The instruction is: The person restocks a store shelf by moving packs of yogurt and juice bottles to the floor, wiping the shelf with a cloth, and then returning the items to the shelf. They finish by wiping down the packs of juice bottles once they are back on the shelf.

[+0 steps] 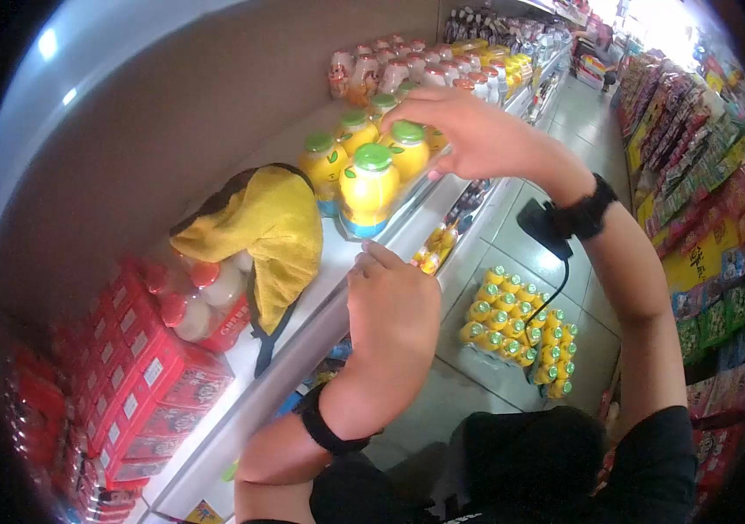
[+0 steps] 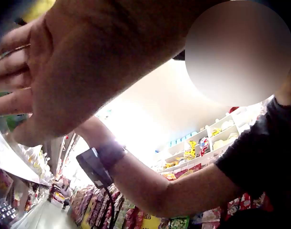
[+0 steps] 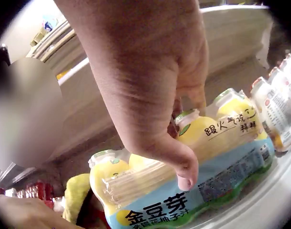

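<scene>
A shrink-wrapped pack of yellow juice bottles point(image 1: 369, 196) with green caps stands upright on the white shelf. My right hand point(image 1: 486, 131) grips it from above: its thumb point(image 3: 186, 174) lies on the wrapped front side, and the other fingers reach over the caps to the far side, partly hidden. Close to the pack's near lower corner is my left hand point(image 1: 394, 306), its fingers rather straight in the left wrist view. A yellow cloth point(image 1: 281, 231) with dark trim lies on the shelf left of the pack.
Red boxed drinks point(image 1: 141, 375) fill the shelf's near end. White bottles with red caps point(image 1: 398, 70) stand beyond the juice. More yellow bottle packs point(image 1: 503, 314) sit on the tiled floor. Hanging snack bags point(image 1: 704, 175) line the aisle's right side. A cable hangs from the right wrist camera point(image 1: 547, 227).
</scene>
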### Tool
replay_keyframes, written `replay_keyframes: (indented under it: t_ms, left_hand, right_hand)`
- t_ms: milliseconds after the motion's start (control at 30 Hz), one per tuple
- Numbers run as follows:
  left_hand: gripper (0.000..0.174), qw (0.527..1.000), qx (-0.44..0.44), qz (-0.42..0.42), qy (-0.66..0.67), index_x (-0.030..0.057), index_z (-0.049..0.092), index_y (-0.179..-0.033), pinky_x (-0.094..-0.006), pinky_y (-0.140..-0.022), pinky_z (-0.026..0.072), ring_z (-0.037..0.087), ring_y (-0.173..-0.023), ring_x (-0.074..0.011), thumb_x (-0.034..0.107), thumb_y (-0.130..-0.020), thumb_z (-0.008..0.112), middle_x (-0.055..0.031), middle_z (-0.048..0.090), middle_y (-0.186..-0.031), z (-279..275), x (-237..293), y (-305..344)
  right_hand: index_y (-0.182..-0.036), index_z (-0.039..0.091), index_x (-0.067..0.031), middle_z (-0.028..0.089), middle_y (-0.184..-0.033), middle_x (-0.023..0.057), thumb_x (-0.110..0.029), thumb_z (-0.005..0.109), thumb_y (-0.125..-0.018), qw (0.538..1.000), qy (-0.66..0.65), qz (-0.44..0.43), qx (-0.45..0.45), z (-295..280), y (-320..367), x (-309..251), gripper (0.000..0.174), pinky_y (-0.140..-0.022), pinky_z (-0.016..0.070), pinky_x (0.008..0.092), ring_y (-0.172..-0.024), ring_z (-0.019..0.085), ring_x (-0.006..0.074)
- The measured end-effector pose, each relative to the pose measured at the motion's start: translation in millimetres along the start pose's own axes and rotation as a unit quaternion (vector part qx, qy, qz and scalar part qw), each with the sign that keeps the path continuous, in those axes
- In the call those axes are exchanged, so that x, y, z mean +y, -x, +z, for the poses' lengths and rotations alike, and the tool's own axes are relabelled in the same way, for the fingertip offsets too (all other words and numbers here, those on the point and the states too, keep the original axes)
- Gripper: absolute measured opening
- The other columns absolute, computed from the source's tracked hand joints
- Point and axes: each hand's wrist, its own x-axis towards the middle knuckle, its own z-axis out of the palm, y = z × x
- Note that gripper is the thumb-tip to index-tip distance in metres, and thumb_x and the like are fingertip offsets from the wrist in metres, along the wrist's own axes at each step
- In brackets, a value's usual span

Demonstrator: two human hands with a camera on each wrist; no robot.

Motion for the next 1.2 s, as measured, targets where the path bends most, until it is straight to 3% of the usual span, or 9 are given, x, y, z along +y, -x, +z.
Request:
replay_keyframes:
  t_ms: [67,200,367,467,800,900,967,1067,1200]
  left_hand:
    - [0.018,0.999,0.016,0.016,0.047,-0.0044,0.071,-0.080,-0.0380,-0.077,0.0562,0.069,-0.089,-0.0318,0.010,-0.077,0.061,-0.0329,0.065,-0.110,3.9,-4.1,2.9]
    - [0.018,0.995,0.051,0.012,0.082,-0.0049,0.070,-0.080,-0.0400,-0.079,0.0567,0.069,-0.088,-0.0331,0.010,-0.077,0.060,-0.0334,0.064,-0.111,9.7,-6.7,4.8]
    - [0.018,0.999,0.018,0.009,0.043,-0.0024,0.070,-0.081,-0.0371,-0.069,0.0576,0.070,-0.083,-0.0290,0.013,-0.078,0.061,-0.0307,0.066,-0.109,5.9,-5.7,1.2]
    - [0.019,0.998,0.041,0.012,0.046,-0.0005,0.069,-0.081,-0.0345,-0.064,0.0569,0.070,-0.081,-0.0256,0.017,-0.080,0.062,-0.0292,0.067,-0.107,10.3,-6.3,1.3]
    - [0.023,0.998,0.047,0.036,0.011,0.0014,0.068,-0.078,-0.0340,-0.059,0.0550,0.069,-0.075,-0.0246,0.022,-0.085,0.058,-0.0293,0.068,-0.104,12.4,-7.4,0.2]
    - [0.023,0.998,0.060,0.029,0.005,0.0020,0.067,-0.076,-0.0343,-0.059,0.0548,0.068,-0.072,-0.0252,0.022,-0.086,0.059,-0.0257,0.069,-0.097,11.5,-6.0,-0.8]
    - [0.024,0.998,0.054,0.019,0.022,0.0024,0.066,-0.075,-0.0349,-0.058,0.0546,0.068,-0.071,-0.0260,0.022,-0.087,0.059,-0.0203,0.068,-0.088,7.6,-4.7,-2.5]
    - [0.026,0.999,0.032,0.020,0.022,0.0025,0.065,-0.074,-0.0359,-0.057,0.0546,0.068,-0.068,-0.0267,0.023,-0.089,0.059,-0.0167,0.065,-0.080,7.3,-5.7,-1.3]
    - [0.026,0.998,0.030,0.024,0.041,0.0017,0.066,-0.075,-0.0369,-0.058,0.0550,0.068,-0.069,-0.0272,0.023,-0.089,0.059,-0.0209,0.067,-0.087,5.4,-8.8,-0.4]
  right_hand:
    - [-0.127,0.056,-0.0073,0.061,-0.119,0.0143,0.000,0.081,-0.061,0.996,-0.040,0.032,-0.076,6.5,-9.0,3.0,0.070,-0.100,0.0432,0.0442,-0.116,0.055,0.0366]
    - [-0.128,0.055,-0.0075,0.061,-0.119,0.0150,0.000,0.080,-0.062,0.997,-0.048,0.023,-0.054,13.0,-8.6,5.6,0.072,-0.101,0.0428,0.0447,-0.117,0.053,0.0376]
    - [-0.132,0.053,-0.0092,0.060,-0.121,0.0154,0.000,0.080,-0.063,0.998,-0.044,0.003,-0.040,14.9,-6.2,10.3,0.075,-0.101,0.0426,0.0452,-0.118,0.053,0.0376]
    - [-0.134,0.053,-0.0096,0.060,-0.120,0.0155,0.000,0.080,-0.063,0.997,-0.052,-0.005,-0.047,13.9,-5.9,13.1,0.077,-0.100,0.0426,0.0453,-0.118,0.053,0.0373]
    - [-0.137,0.051,-0.0105,0.059,-0.127,0.0160,0.001,0.079,-0.065,0.998,-0.044,0.003,-0.051,27.0,-16.0,27.7,0.078,-0.103,0.0426,0.0438,-0.122,0.052,0.0365]
    - [-0.138,0.051,-0.0106,0.057,-0.133,0.0159,0.001,0.078,-0.065,0.999,-0.027,0.002,-0.029,33.1,-24.2,35.1,0.078,-0.105,0.0421,0.0438,-0.126,0.050,0.0359]
    - [-0.138,0.051,-0.0106,0.055,-0.136,0.0157,0.001,0.079,-0.064,0.998,-0.011,-0.003,-0.066,31.5,-34.1,38.4,0.079,-0.105,0.0427,0.0439,-0.127,0.050,0.0364]
    - [-0.136,0.052,-0.0103,0.057,-0.133,0.0166,-0.002,0.082,-0.062,0.995,0.000,0.007,-0.102,27.9,-46.9,40.7,0.080,-0.103,0.0445,0.0439,-0.123,0.053,0.0368]
    - [-0.135,0.051,-0.0125,0.061,-0.124,0.0158,-0.007,0.084,-0.061,0.990,0.038,0.003,-0.136,21.1,-53.5,36.5,0.081,-0.097,0.0470,0.0443,-0.116,0.057,0.0359]
